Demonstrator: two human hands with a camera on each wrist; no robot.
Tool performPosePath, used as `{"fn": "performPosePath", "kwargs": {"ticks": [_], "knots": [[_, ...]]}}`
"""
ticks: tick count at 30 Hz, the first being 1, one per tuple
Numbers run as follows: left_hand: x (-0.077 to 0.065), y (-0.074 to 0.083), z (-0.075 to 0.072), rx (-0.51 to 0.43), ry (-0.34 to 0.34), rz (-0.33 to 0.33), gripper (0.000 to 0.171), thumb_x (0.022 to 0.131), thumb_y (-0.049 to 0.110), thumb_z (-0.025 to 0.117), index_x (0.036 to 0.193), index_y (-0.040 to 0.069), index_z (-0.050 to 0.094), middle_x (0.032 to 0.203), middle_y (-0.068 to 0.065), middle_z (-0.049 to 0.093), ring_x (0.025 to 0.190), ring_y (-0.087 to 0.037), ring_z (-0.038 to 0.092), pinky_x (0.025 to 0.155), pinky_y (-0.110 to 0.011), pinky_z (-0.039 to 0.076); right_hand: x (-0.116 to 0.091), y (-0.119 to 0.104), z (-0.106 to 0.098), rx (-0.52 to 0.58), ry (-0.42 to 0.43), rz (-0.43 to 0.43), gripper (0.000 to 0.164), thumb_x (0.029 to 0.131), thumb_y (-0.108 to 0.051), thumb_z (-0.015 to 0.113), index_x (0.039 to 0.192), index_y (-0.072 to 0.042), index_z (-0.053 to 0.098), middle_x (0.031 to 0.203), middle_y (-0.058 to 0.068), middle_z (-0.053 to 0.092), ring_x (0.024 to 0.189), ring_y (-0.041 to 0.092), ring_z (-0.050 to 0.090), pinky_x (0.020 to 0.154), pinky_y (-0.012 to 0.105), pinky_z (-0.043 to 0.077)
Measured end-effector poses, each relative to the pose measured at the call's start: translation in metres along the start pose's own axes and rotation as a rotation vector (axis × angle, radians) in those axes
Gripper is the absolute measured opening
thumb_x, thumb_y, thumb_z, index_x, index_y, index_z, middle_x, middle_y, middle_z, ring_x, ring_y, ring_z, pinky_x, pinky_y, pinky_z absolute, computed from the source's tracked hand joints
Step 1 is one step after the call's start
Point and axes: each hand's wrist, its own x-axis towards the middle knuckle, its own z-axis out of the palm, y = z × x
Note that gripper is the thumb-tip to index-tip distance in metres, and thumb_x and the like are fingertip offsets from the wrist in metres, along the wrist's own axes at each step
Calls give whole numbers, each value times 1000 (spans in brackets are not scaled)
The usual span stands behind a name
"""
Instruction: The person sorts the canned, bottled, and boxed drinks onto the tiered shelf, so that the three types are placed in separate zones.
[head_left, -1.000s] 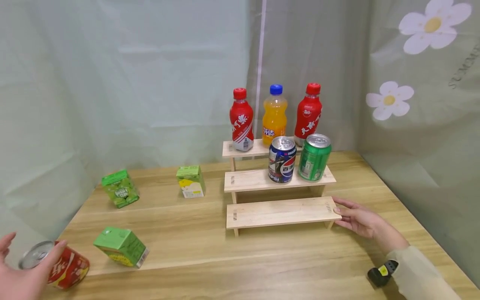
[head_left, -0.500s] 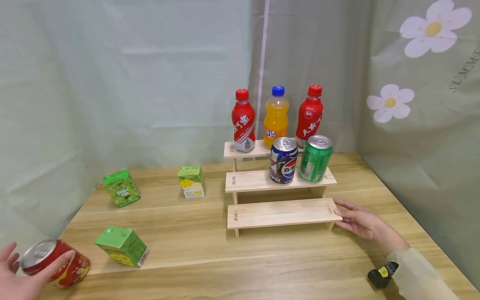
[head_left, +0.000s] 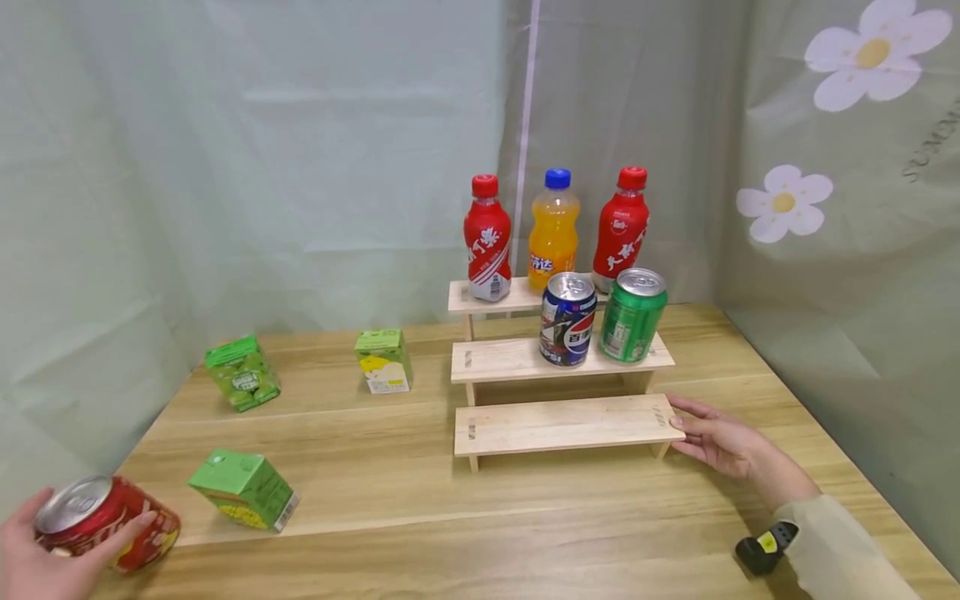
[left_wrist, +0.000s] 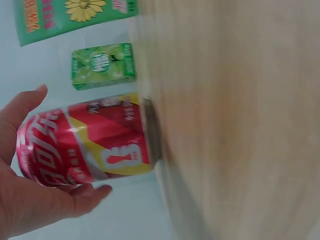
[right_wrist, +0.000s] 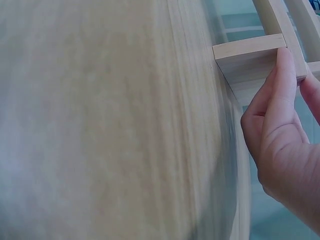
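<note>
At the left front, a red cola can (head_left: 138, 529) stands on the table, and my left hand (head_left: 48, 546) grips it around the upper part. From the left wrist view, thumb and fingers of this hand (left_wrist: 30, 200) lie on opposite sides of the can (left_wrist: 95, 142). My right hand (head_left: 716, 437) pinches the right end of the lowest board of a three-step wooden display shelf (head_left: 562, 427). In the right wrist view the fingers of the hand (right_wrist: 285, 120) hold the corner of that board (right_wrist: 250, 47).
Two red bottles (head_left: 487, 242) and an orange soda bottle (head_left: 553, 237) stand on the top step. A blue Pepsi can (head_left: 567, 321) and a green can (head_left: 632, 317) occupy the middle one. Green drink cartons (head_left: 243, 492) are spread over the table's left half.
My left hand has closed in on the cola can, its fingers moving from apart to around it. The right hand stays at the shelf's end.
</note>
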Motion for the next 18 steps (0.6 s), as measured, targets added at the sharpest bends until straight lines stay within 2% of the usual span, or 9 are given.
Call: {"fn": "performPosePath", "kwargs": {"ticks": [4, 5, 6, 7, 9, 11, 13, 15, 18], "knots": [[4, -1, 0, -50, -10, -45, 100, 84, 26, 69, 153, 15, -3, 157, -18, 6, 137, -30, 21, 116, -38, 23, 1, -2, 0, -4, -15, -7, 33, 97, -6, 51, 102, -33, 69, 99, 3, 67, 90, 13, 67, 82, 24, 55], [6, -2, 0, -50, -6, -48, 101, 83, 27, 70, 153, 16, -1, 156, -17, 9, 134, -27, 26, 113, -29, 30, 1, -3, 1, -4, -20, -11, 33, 97, -6, 51, 103, -33, 69, 100, 4, 67, 91, 13, 67, 82, 24, 55], [8, -2, 0, -40, -3, -49, 100, 83, 27, 70, 153, 15, 0, 153, -18, 15, 128, -23, 33, 106, -22, 37, 1, -4, 1, -3, -22, -16, 33, 97, -6, 52, 103, -33, 69, 100, 4, 67, 91, 14, 67, 82, 24, 55], [9, -3, -1, -31, -8, -48, 99, 84, 27, 69, 153, 13, 0, 153, -20, 16, 128, -26, 34, 106, -26, 39, 2, -4, 2, -5, -21, -20, 33, 97, -6, 52, 103, -33, 69, 100, 4, 67, 91, 14, 67, 82, 24, 55], [11, -4, -1, -11, -10, -53, 98, 84, 28, 69, 153, 11, 2, 149, -21, 20, 121, -26, 38, 99, -21, 43, 2, -5, 3, -8, -15, -19, 32, 96, -6, 52, 103, -33, 69, 100, 3, 67, 91, 13, 67, 82, 24, 55], [12, -6, -2, 5, -10, -51, 97, 85, 29, 68, 152, 5, 1, 148, -26, 21, 121, -32, 39, 100, -25, 45, 3, -5, 3, -6, -16, -19, 33, 97, -5, 52, 102, -33, 69, 100, 4, 67, 91, 14, 67, 82, 24, 55], [10, -8, -2, -12, -14, -76, 97, 86, 32, 65, 152, 4, -1, 153, -27, 13, 131, -41, 28, 112, -46, 31, 3, -4, 3, -10, -12, -11, 34, 97, -5, 52, 101, -33, 69, 100, 4, 67, 91, 14, 67, 82, 25, 55], [9, -10, -2, -28, -7, -99, 98, 86, 34, 64, 151, 3, -1, 155, -27, 10, 134, -45, 22, 112, -54, 26, 4, -3, 4, -12, -14, -5, 34, 97, -4, 51, 101, -33, 69, 100, 4, 67, 91, 14, 67, 82, 25, 55], [8, -11, -2, -40, 9, -125, 99, 84, 37, 66, 152, 5, 1, 155, -25, 11, 133, -45, 23, 112, -54, 25, 5, -3, 4, -17, -24, -13, 33, 97, -4, 51, 101, -33, 67, 100, 4, 67, 91, 14, 67, 82, 25, 55]]}}
